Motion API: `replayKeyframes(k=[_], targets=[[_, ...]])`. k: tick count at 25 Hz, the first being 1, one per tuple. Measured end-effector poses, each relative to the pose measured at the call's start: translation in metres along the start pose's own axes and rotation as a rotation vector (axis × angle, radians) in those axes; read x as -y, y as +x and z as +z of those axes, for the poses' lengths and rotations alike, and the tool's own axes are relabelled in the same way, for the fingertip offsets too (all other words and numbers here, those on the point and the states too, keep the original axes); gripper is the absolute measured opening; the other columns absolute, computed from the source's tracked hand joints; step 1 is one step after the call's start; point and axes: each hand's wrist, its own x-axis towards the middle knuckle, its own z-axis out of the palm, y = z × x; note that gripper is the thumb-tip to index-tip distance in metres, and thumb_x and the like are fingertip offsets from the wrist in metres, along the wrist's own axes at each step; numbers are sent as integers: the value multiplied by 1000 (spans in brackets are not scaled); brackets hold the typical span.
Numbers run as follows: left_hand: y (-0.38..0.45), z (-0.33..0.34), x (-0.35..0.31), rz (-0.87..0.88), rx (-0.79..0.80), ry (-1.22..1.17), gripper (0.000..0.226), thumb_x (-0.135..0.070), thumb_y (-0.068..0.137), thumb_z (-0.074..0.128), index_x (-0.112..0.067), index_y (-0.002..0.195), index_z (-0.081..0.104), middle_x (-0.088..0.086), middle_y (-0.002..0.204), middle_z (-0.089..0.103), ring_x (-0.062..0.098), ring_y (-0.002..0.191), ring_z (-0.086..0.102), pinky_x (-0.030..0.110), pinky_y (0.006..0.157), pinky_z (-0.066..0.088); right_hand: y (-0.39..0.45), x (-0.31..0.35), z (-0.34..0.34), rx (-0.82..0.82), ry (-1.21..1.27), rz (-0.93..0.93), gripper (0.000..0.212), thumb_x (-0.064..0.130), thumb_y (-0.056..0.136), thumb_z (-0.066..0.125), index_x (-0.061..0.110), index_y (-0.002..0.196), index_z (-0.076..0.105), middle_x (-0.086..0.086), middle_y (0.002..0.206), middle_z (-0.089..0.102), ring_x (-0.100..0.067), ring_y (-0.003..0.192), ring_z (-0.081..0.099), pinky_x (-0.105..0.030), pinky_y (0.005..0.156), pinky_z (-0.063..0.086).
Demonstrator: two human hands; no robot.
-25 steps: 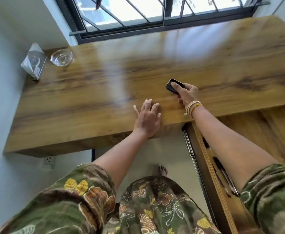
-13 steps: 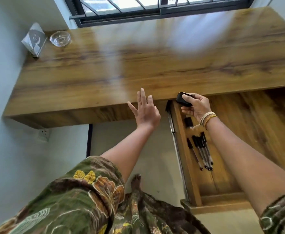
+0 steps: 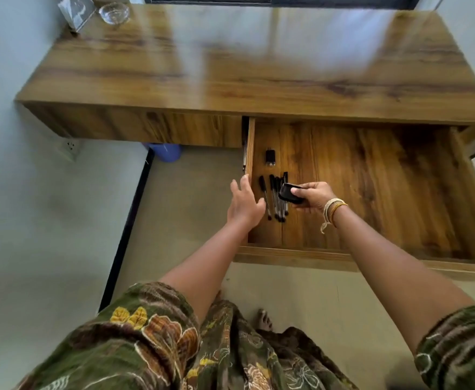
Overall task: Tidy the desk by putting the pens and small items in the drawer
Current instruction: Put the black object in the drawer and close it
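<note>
- Holding small black case (image 3: pixel 289 193) in right hand (image 3: pixel 313 197), thumb and fingers pinching it, above the open drawer (image 3: pixel 371 178).
- Hovering just right of, and partly over, the pens (image 3: pixel 275 197) lying on the drawer floor; pens running front-to-back, side by side.
- Sitting farther back in the drawer: small black plug-like item (image 3: pixel 270 157).
- Reaching with left hand (image 3: pixel 244 205), fingers spread, empty, at the drawer's left wall.
- Likely needing a short drop right of the pens onto bare wood; right hand nearer.
- Leaving glass bowl (image 3: pixel 114 13) at the desk (image 3: pixel 258 74) back corner.
</note>
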Motion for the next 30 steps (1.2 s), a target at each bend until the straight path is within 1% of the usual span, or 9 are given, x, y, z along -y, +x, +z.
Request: replayKeyframes(k=[4,8,10,14,20,22,25,27,30], targets=[[-27,5,8,-64,71,10,88,-12,90,56,-29,154,-1,12,143,34,24,110,53,30,78,44,-5,-36,-4,97,-83,174,26,-2,88,60,-5,113,56,-29,117,59,-37,87,65,-42,69,59],[-47,8,20,-88,113,141,92,-9,92,52,-37,151,-14,11,127,45,19,91,55,32,70,49,-16,-53,8,188,-210,226,28,-5,87,59,-7,115,56,-24,122,57,-38,113,58,-48,81,57],[-50,7,27,-71,90,157,89,-10,93,49,-37,151,-12,9,124,51,19,91,57,36,74,54,-19,-55,17,167,-275,202,37,-4,86,63,-7,121,55,-22,120,59,-36,111,60,-46,86,56],[-58,7,34,-71,69,149,79,-21,98,47,-34,153,-8,7,108,58,21,88,60,41,78,57,-19,-57,29,126,-323,153,39,4,80,72,-4,116,59,-18,111,64,-33,103,64,-40,76,58],[-69,9,37,-61,43,138,72,-26,100,46,-30,154,0,0,81,54,14,69,53,35,66,55,-26,-62,34,6,-609,37,36,18,80,75,0,109,62,-16,107,66,-31,97,64,-39,84,55],[-74,10,40,-52,29,115,69,-26,100,46,-30,155,5,3,93,61,14,74,56,36,71,57,-37,-61,33,-7,-718,1,34,18,84,71,0,110,60,-16,107,65,-30,94,62,-35,77,50],[-79,7,35,-118,24,-58,66,-22,99,48,-30,154,12,10,138,51,25,113,58,41,93,53,-57,-61,28,-39,-895,-84,24,18,92,59,4,110,57,-15,104,61,-28,85,55,-33,71,45],[-86,4,32,-204,21,-148,61,-20,100,47,-26,153,19,9,146,44,29,128,49,40,99,46,-73,-65,22,-62,-948,-130,28,26,96,50,5,114,56,-14,108,62,-28,89,56,-34,73,45],[-97,3,34,-236,34,-129,49,-22,102,43,-16,149,33,10,145,46,28,130,47,39,102,43,-92,-80,14,-104,-1118,-197,49,41,101,27,7,119,57,-14,116,64,-30,102,60,-38,82,46]])
